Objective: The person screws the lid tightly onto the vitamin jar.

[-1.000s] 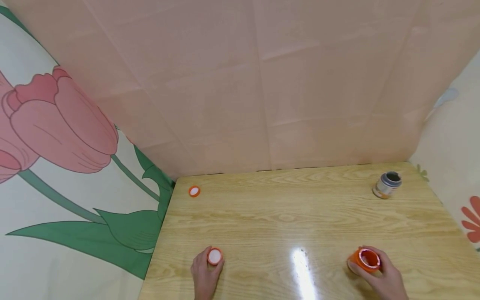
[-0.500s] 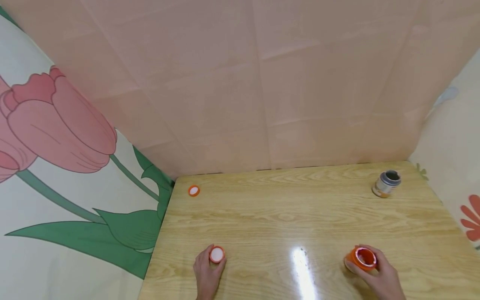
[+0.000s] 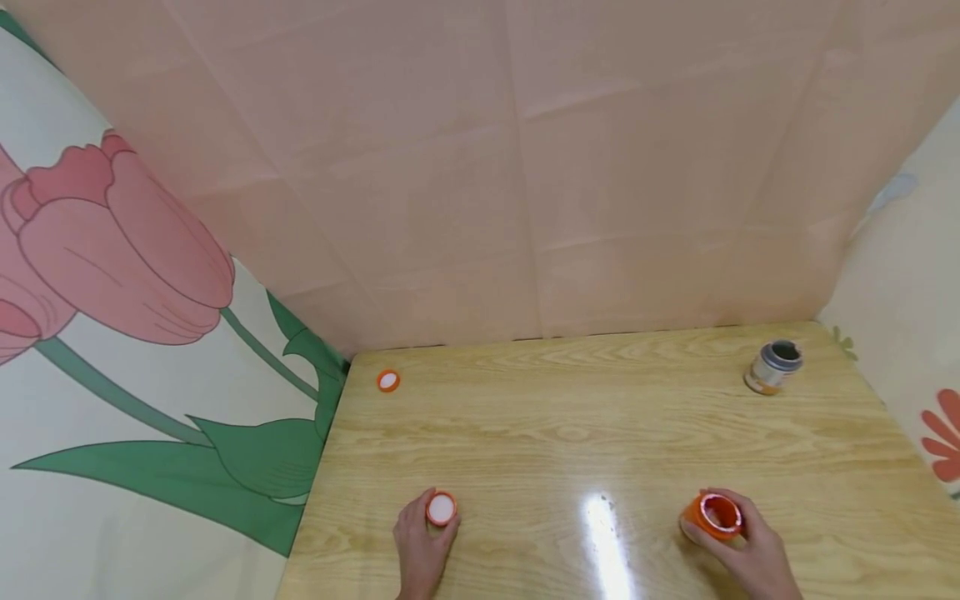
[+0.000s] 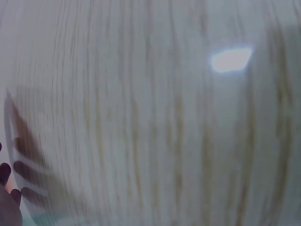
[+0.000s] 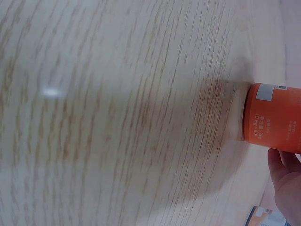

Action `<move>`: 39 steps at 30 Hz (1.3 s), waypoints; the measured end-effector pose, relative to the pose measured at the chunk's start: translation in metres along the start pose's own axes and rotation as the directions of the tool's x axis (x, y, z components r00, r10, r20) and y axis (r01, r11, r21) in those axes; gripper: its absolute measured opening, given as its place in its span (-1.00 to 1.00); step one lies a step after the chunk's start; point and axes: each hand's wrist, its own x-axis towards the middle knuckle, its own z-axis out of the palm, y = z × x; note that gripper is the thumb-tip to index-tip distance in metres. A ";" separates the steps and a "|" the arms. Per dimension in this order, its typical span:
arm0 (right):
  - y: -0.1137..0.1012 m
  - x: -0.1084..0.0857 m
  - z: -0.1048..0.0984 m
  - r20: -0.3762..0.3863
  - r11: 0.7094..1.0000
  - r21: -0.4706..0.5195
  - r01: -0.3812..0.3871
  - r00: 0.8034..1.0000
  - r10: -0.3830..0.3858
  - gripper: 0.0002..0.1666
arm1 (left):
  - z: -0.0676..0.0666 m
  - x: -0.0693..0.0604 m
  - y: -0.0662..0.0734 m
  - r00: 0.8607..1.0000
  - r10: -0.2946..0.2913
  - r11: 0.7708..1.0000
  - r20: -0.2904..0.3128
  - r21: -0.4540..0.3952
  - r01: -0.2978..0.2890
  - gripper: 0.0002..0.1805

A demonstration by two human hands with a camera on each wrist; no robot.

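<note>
Your right grip (image 3: 750, 546) is curled round an orange jar (image 3: 708, 518) in the lower right of the frame, thumb on the near side, fingers on the far side. The jar's mouth is uncovered and faces upward, with a white ring along its rim. Your left grip (image 3: 422, 542), in the lower centre-left, is narrow: finger and thumb pinch an orange-rimmed white lid (image 3: 442, 508) by its edge, white face up. Lid and jar are well apart, with a bright reflection (image 3: 603, 542) on the worktop (image 3: 540, 425) between them. You cannot tell from the head view whether either one touches the wood.

In the right wrist view, the orange jar lies against the right edge, printed text and a pale label patch on its side, your fingertips (image 5: 277, 165) just below it. The left wrist view catches only a few of your fingers at its lower left edge.

A second orange-rimmed white disc (image 3: 387, 381) rests at the worktop's upper left, and an uncapped grey jar (image 3: 772, 367) stands at its upper right.
</note>
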 end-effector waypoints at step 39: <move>-0.016 -0.004 0.014 0.011 1.000 0.012 0.025 1.000 -0.025 -0.26 | 0.001 -0.002 0.019 0.998 0.009 0.999 0.065 -0.042 -0.006 -0.35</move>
